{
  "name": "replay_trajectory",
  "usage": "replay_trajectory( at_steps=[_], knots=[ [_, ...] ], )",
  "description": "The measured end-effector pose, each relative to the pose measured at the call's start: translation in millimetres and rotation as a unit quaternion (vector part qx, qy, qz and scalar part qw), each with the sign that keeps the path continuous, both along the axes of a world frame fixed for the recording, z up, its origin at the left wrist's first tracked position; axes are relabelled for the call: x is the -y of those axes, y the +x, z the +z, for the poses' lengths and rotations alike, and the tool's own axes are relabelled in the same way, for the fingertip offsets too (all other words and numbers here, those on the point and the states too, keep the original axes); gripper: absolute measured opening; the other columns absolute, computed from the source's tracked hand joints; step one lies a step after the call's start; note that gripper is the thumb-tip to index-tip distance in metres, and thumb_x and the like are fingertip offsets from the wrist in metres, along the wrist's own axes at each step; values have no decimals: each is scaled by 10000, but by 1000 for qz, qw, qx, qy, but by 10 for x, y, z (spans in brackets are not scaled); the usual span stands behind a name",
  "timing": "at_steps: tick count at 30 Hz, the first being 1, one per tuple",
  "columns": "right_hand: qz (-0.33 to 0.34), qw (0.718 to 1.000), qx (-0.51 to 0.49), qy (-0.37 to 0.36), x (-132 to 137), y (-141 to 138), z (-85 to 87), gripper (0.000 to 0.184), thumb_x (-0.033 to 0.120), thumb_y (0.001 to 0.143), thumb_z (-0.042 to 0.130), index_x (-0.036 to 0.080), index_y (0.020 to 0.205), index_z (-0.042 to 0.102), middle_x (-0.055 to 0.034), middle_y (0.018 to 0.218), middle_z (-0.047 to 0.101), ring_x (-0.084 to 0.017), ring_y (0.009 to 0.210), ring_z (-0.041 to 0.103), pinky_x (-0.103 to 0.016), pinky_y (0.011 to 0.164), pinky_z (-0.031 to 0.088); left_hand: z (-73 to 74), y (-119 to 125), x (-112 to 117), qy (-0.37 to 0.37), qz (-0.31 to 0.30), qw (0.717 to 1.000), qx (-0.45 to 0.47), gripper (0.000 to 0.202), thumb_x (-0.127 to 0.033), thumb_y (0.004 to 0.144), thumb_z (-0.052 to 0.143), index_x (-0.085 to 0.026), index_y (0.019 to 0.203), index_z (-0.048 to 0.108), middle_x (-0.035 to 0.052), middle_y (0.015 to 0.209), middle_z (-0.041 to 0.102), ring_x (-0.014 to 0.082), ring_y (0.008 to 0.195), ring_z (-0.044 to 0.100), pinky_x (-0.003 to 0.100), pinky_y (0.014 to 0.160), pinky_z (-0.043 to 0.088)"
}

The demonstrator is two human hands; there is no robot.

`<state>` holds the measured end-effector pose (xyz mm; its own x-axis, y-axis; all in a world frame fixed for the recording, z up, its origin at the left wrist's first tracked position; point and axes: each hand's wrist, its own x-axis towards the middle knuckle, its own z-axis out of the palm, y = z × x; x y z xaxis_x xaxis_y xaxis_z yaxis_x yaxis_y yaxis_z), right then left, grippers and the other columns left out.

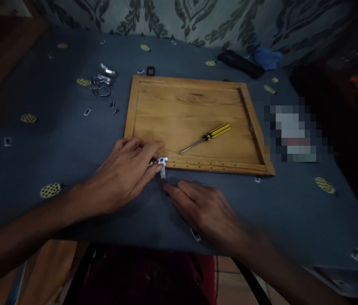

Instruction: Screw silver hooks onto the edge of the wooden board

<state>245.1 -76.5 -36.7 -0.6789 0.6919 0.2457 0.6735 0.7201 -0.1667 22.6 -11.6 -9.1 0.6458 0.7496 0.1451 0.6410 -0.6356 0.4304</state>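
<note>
A wooden panel (194, 114) with a raised frame lies flat on the cloth, with a row of small holes along its near edge. At that edge is a small silvery T-shaped metal fitting (162, 168), possibly a hinge. My left hand (123, 171) rests over the panel's near left corner, thumb pressed on the fitting and fingers bent. At the fitting's lower end, my right hand (202, 205) has its fingers curled and its fingertips together; the grip itself is partly hidden. A screwdriver (215, 133) with a yellow and black handle lies on the panel.
Metal fittings (104, 79) and several screws (112, 104) lie on the blue tablecloth (55, 144), left of the panel. Behind it are a dark long case (240, 63) and a blue cloth (267, 58). A blurred-out item (295, 131) sits at the right.
</note>
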Motion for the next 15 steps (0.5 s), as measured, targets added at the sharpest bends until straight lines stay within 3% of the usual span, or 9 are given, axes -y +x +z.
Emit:
replay_trajectory(
  at_steps=[4,7,11,15],
  knots=[
    [-62,996,-24,-59,25,65,0,212,158,1039,461,165,1014,672,-28,815,622,-162,673,621,-294,569,446,-16,-15,3,6,-3,1000,5,309,-319,1064,389,-175,1313,503,88,1177,717,287,1162,592,465,974,421],
    [-86,991,-58,-82,22,93,-6,213,213,1054,462,181,1066,673,-43,905,644,-159,715,653,-280,618,499,-26,-20,7,10,-6,1000,2,347,-366,1040,469,-175,1330,491,91,1181,708,293,1155,589,459,971,423],
    [-93,986,-88,-106,2,101,-5,189,221,1046,491,183,1099,668,-53,941,654,-165,769,680,-276,671,540,-30,-1,18,13,-3,1000,-15,491,-481,951,642,-187,1314,493,87,1174,709,303,1114,594,448,950,427],
    [-71,987,-95,-112,-25,86,2,195,211,1047,489,177,1020,678,-44,900,647,-157,762,666,-268,667,523,-42,32,36,20,9,999,-24,536,-437,924,692,-183,1341,471,82,1153,718,307,1123,586,453,965,414]
  ],
)
